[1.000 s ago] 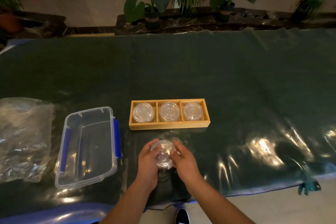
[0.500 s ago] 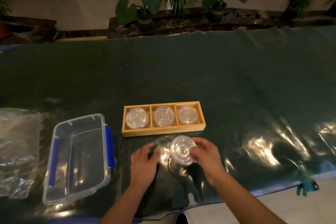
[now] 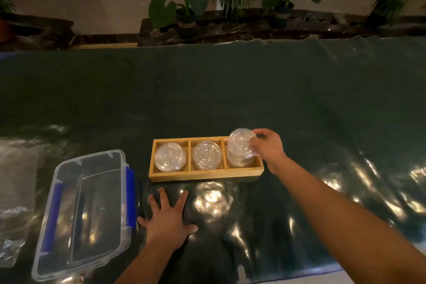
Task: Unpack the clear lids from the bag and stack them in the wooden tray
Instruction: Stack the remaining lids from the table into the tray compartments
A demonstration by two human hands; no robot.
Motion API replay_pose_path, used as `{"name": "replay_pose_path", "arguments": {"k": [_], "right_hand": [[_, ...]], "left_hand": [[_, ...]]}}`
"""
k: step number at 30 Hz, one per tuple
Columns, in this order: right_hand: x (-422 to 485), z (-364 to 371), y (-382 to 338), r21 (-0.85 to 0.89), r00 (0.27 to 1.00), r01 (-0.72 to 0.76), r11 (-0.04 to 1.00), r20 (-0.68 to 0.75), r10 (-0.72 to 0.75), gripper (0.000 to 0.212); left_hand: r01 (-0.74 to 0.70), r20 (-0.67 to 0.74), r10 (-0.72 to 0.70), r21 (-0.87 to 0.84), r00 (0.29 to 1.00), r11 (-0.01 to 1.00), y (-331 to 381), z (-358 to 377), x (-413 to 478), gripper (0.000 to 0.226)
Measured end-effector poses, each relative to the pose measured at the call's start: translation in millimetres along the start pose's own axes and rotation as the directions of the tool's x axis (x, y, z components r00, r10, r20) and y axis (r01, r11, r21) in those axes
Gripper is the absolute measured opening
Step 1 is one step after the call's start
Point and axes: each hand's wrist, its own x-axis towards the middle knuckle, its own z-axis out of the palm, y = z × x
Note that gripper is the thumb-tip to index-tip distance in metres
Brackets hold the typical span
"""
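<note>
Right hand: the right hand point(image 3: 268, 147) reaches over the right end of the tray. Its thumb and fingers are curled, pinching the right edge of a clear round plastic lid point(image 3: 241, 144).
Held lid: it is tilted up on its edge above the right compartment, with its face turned leftward. Whether its lower rim touches the lids beneath cannot be told.
Left hand: the left hand point(image 3: 168, 217) lies palm down on the counter, fingers straight and spread wide, gripping nothing. It is just in front of the tray's left end.
Tray: a light rectangular wooden tray point(image 3: 205, 176) with three compartments in a row sits on the counter, its long side towards the person.
Left compartment: a left stack of clear lids point(image 3: 170, 157) lies flat inside.
Middle compartment: a middle stack of clear lids point(image 3: 207, 155) lies flat inside.
Right compartment: a right stack of clear lids point(image 3: 238, 162) sits under the held lid. How many lids it holds is too blurred to tell.
Bag: a crumpled clear plastic bag point(image 3: 16, 191) lies at the counter's far left, well apart from the tray. Its contents cannot be made out.
Box: a clear rectangular plastic box with blue side clasps point(image 3: 92, 203) stands open between the bag and the left hand.
Counter: a glossy dark green sheet point(image 3: 230, 90) covers it, with bright reflections along the near edge.
Background: potted leafy plants point(image 3: 186, 7) stand on a dark ledge beyond the far edge.
</note>
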Motion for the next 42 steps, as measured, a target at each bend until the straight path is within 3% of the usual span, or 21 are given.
{"name": "replay_pose_path", "arguments": {"k": [6,11,16,21,28,30,35,39,42], "right_hand": [[8.9,6.4,9.1,-0.312,0.995,0.095,0.945,0.041,-0.086,0.037],[9.9,9.0,10.5,-0.43,0.991,0.134,0.893,0.058,-0.121,0.038],[9.5,12.3,15.1,-0.498,0.989,0.144,0.855,0.098,-0.11,0.04],[5.3,15.0,18.1,-0.542,0.99,0.135,0.829,0.045,-0.132,0.045],[3.7,10.5,23.2,-0.51,0.985,0.171,0.843,0.061,-0.162,0.048],[1.4,10.2,25.6,-0.54,0.975,0.217,0.813,0.092,-0.2,0.055],[-3.6,13.4,26.9,-0.666,0.933,0.357,0.655,0.282,-0.222,0.104],[-2.3,19.9,29.0,-0.752,0.921,0.388,0.532,0.303,-0.244,0.099],[-2.5,21.0,32.3,-0.767,0.921,0.382,0.516,0.273,-0.277,0.092]], "left_hand": [[0.002,-0.001,-0.002,-0.014,1.0,1.0,-1.2,4.6,2.6,0.104],[0.004,0.003,-0.004,-0.018,1.0,1.0,-0.5,4.5,3.0,0.104],[0.014,-0.005,-0.014,-0.028,1.0,1.0,-2.4,8.8,6.8,0.107],[0.023,0.0,-0.023,-0.059,1.0,0.998,-8.5,27.5,7.2,0.108],[-0.004,0.04,0.006,-0.04,0.999,0.999,-15.3,33.9,11.5,0.104],[-0.007,0.033,0.008,-0.035,0.999,0.999,-15.3,33.8,10.0,0.104],[-0.009,0.046,0.011,-0.04,0.999,0.999,-16.4,33.0,9.7,0.103],[-0.001,0.053,0.003,-0.046,0.999,0.999,-15.7,33.1,10.1,0.104],[-0.003,0.059,0.005,-0.045,0.998,0.999,-16.0,32.5,9.9,0.103]]}}
